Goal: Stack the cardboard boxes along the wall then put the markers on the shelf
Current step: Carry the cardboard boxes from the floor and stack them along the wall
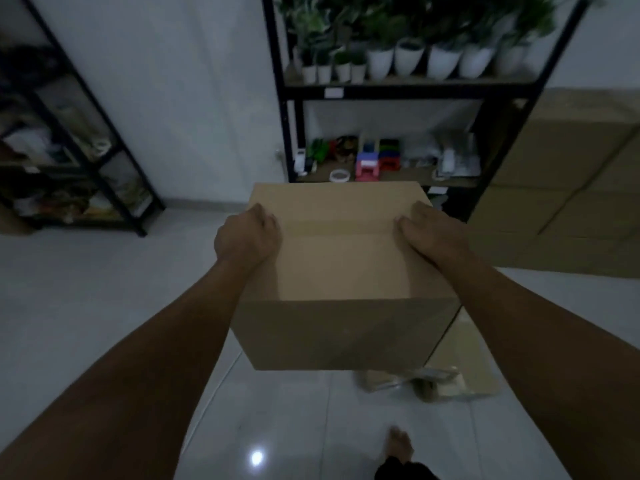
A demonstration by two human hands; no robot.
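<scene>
Fingers of the left hand [247, 237] and right hand [429, 233] curl over the top side edges of a closed cardboard box [343, 271], clasping it between them above the tiled floor [104, 289].

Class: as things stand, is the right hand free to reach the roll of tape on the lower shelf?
Probably not: the right hand grips the carried cardboard box, which sits between it and the roll of tape.
</scene>
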